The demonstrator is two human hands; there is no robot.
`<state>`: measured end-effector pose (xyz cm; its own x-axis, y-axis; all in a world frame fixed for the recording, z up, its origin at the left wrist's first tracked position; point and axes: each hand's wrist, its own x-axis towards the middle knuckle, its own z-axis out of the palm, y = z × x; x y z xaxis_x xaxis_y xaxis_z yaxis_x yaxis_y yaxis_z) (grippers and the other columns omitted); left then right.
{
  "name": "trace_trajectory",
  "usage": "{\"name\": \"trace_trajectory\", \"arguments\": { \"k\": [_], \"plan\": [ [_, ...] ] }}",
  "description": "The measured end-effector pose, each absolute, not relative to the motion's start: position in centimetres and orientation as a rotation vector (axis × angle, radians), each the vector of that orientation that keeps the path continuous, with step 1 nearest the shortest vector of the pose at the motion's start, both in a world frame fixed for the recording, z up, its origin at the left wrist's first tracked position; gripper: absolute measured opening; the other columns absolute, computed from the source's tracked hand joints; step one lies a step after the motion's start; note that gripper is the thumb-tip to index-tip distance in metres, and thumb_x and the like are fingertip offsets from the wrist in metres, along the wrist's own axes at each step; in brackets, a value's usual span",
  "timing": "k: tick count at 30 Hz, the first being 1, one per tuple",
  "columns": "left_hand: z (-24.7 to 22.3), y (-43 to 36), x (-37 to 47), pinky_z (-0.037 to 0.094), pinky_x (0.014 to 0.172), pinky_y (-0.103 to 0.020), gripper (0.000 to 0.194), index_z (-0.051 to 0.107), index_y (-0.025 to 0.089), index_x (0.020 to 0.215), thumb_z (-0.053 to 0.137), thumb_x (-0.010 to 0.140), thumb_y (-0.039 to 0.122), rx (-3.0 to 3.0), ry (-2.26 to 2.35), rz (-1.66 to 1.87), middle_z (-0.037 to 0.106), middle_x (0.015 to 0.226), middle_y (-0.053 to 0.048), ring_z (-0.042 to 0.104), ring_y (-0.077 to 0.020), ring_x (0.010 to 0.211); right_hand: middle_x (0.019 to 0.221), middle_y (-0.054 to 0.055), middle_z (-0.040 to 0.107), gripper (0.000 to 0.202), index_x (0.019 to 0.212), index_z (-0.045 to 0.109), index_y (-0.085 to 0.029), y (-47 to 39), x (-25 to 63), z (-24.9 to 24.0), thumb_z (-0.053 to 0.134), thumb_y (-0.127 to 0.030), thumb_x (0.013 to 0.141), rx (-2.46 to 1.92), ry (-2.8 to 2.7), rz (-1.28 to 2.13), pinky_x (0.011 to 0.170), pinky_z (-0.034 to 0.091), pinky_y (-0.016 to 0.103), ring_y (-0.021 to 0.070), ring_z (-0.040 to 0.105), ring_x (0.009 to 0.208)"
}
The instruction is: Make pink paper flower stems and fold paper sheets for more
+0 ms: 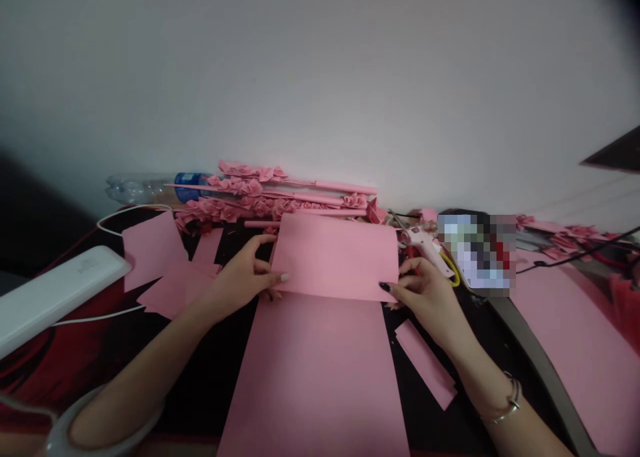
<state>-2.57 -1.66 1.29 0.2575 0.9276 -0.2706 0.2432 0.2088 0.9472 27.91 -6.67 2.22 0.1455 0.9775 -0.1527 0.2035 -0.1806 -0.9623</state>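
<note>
A long sheet of pink paper (320,377) lies in front of me, its far part folded over toward me as a flap. At the flap's left corner, my left hand (255,270) pinches the paper between thumb and fingers. My right hand (420,293) grips the right corner the same way, with the thumb on top. The flap's near edge runs between both thumbs, and the fingertips beneath it are partly hidden. Beside my right hand lies a narrow pink paper strip (425,363). A pale pink glue gun (425,247) rests just beyond that hand.
Pink paper flowers (240,187) on stems lie along the wall with a clear plastic bottle (140,189). Pink paper pieces (153,247) and a white lamp-like bar (65,290) are at left. At right are a phone (475,250) with a blurred screen and a large pink sheet (575,330).
</note>
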Motion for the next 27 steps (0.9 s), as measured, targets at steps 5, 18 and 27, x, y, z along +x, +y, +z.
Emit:
{"name": "trace_trajectory", "arguments": {
  "k": [5, 18, 27],
  "plan": [
    [0.7, -3.4, -3.3, 0.040, 0.054, -0.024, 0.059, 0.032, 0.022, 0.123, 0.067, 0.075, 0.030, 1.506, 1.482, 0.636, 0.051, 0.051, 0.013, 0.056, -0.0153, 0.051, 0.051, -0.011, 0.053, 0.035, 0.086, 0.036, -0.025, -7.2, 27.5, 1.3, 0.070, -0.032, 0.079, -1.619, -1.484, 0.989, 0.046, 0.036, 0.019, 0.0102, 0.051, 0.044],
    [1.4, -5.3, -3.4, 0.036, 0.059, -0.028, 0.022, 0.061, 0.023, 0.100, 0.051, 0.088, 0.038, 2.035, 1.563, 0.134, 0.061, 0.071, 0.001, 0.059, -0.0205, 0.069, 0.076, 0.002, 0.065, 0.019, 0.107, 0.056, -0.017, -9.1, 27.5, 1.1, 0.052, -0.014, 0.089, -1.705, -2.154, 0.580, 0.061, 0.048, 0.027, 0.0176, 0.063, 0.065],
    [0.7, -6.0, -2.2, 0.045, 0.095, -0.040, 0.036, 0.067, 0.023, 0.114, 0.042, 0.093, 0.009, 2.668, 0.980, 0.436, 0.063, 0.125, -0.008, 0.053, -0.0256, 0.116, 0.146, 0.010, 0.049, 0.053, 0.145, 0.041, -0.022, -9.6, 26.7, 0.9, 0.042, -0.008, 0.094, -1.301, -2.664, -0.054, 0.109, 0.039, 0.053, 0.0289, 0.040, 0.137]
  ]
}}
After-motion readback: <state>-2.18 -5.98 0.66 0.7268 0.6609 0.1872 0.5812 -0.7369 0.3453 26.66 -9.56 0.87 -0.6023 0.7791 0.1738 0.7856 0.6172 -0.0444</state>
